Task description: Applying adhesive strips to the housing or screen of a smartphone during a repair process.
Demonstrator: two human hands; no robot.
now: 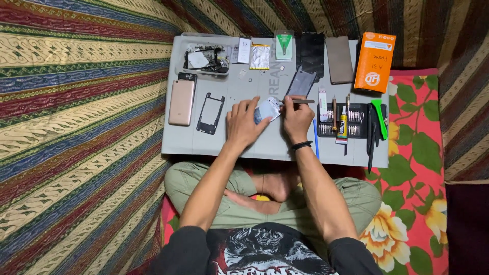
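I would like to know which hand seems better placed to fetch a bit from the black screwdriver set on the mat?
Probably the right hand: the black screwdriver set lies just to its right, though it holds a thin tool. The left hand steadies the small phone part, farther away.

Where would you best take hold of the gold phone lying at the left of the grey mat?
Probably by its two long edges, coming straight down from above. The gold phone lies flat on the grey work mat with its long axis running away from the person, and there is bare mat on its right toward the black phone frame, so fingers fit on both sides.
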